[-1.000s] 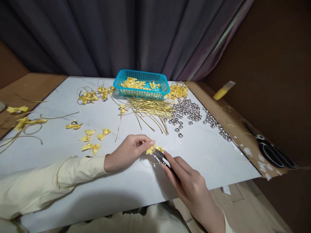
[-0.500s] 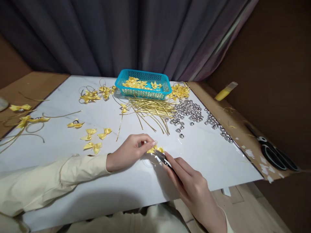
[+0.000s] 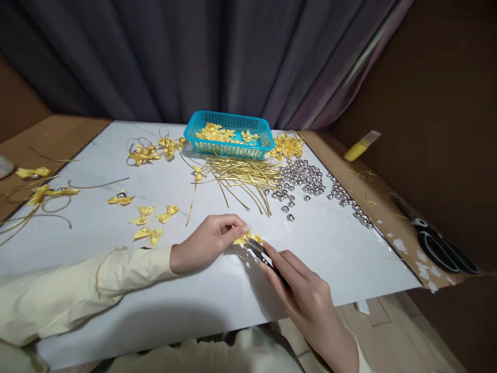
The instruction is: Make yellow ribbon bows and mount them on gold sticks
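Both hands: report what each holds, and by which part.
Left hand: a yellow bow, pinched at its far edge, exact spot hidden. Right hand: small snips, held by the handles.

The basket (image 3: 236,122) stands at the back of the counter (image 3: 341,254), before the curtain (image 3: 186,62), with bows (image 3: 215,133) in it. Cords (image 3: 244,172) lie just before the basket; right of the cords, beads (image 3: 304,173). Left of the cords, nearer the front, lie 3 bows (image 3: 149,236), a 4th (image 3: 119,201) behind them. Scissors (image 3: 437,252) lie at the right edge.
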Available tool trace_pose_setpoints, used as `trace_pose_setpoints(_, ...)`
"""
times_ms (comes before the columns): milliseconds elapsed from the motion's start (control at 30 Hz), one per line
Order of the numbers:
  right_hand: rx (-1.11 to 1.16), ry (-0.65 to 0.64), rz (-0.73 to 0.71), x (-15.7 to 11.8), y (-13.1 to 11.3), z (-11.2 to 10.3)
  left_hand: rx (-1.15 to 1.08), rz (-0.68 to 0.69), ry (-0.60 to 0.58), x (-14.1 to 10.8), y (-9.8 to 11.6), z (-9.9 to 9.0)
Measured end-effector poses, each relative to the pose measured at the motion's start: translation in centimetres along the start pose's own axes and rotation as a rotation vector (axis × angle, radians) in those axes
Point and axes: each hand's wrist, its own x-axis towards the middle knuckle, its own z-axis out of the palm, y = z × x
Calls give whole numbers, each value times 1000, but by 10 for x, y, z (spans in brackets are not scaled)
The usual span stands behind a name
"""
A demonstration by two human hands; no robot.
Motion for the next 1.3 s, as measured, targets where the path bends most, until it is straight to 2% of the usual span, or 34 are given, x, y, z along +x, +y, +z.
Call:
trace_pose_setpoints(567, 44, 18, 17, 1, -1, 1, -58, 13, -35, 0, -5, 1)
trace_pose_setpoints(1300, 65, -20, 46, 0, -3, -4, 27, 100, 18, -3, -6, 2)
